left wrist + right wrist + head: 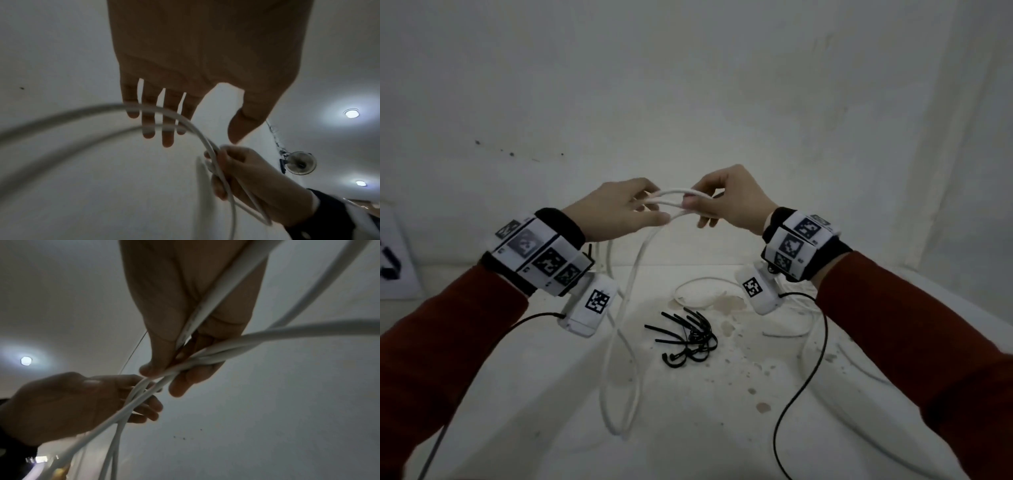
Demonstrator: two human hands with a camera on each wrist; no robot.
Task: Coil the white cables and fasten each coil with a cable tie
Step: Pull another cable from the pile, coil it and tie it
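1. Both hands are raised above a white table (pixel 722 428), working the white cable (pixel 671 202) into loops held in mid-air between them.

2. The right hand (pixel 729 202) pinches the gathered strands between thumb and fingers; the right wrist view shows several runs of cable pressed together under the thumb, likely to keep the finished turns from springing apart.

3. The left hand (pixel 619 212) reaches in with fingers nearly straight and slightly spread, the strands crossing them, apparently guiding the next turn toward the other hand's grip; whether its thumb closes on the cable cannot be told.

4. The slack of the same cable hangs from the hands in a long loop that reaches the tabletop, so the coil looks only part-made.

5. A second white cable (pixel 698 291) lies loosely curled on the table beyond the ties, not yet coiled.

6. A bunch of black cable ties (pixel 688 337) waits on the table below the hands, untouched, placed within easy reach for fastening.

7. The tabletop is pale and marked with brownish stains and specks; a printed sheet (pixel 393 260) sits at its left edge.

8. Plain pale walls close the scene; the left wrist view shows round ceiling lights (pixel 352 113) and a small fan (pixel 301 163) mounted high.
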